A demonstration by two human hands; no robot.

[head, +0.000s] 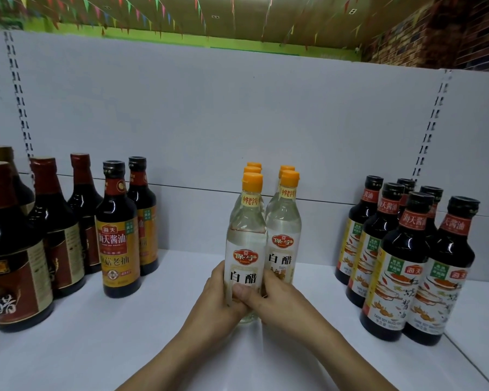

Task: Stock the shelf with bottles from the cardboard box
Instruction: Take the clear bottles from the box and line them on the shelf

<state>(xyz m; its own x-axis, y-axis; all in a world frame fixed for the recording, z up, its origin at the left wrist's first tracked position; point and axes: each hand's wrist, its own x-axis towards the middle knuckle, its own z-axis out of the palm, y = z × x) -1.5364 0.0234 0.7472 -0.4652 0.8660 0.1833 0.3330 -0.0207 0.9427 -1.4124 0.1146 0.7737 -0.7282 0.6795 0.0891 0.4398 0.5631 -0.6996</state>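
Head view: front clear bottle [244,249], orange cap, white-vinegar label, is at centre frame on the white shelf [96,348]. It stands upright with its long axis vertical. The base looks down on the shelf, but the hands cover it, so I can't confirm.

Left hand [218,300] has its grip closed round the bottle's lower left side. Right hand [268,297] has its grip closed too, thumb across the lower label and fingers tucked toward the neighbour bottle [284,235] just beside it on the right.

The bottle sits dead between both grips, neither hand nearer, and heads the left of two clear-bottle columns running back. Dark sauce bottles [117,235] are at left frame, with more dark bottles [393,263] at right, both groups well apart from it. The cardboard box is not in view.

Likely next: let go and draw both hands straight back toward bottom frame, minding the neighbour.
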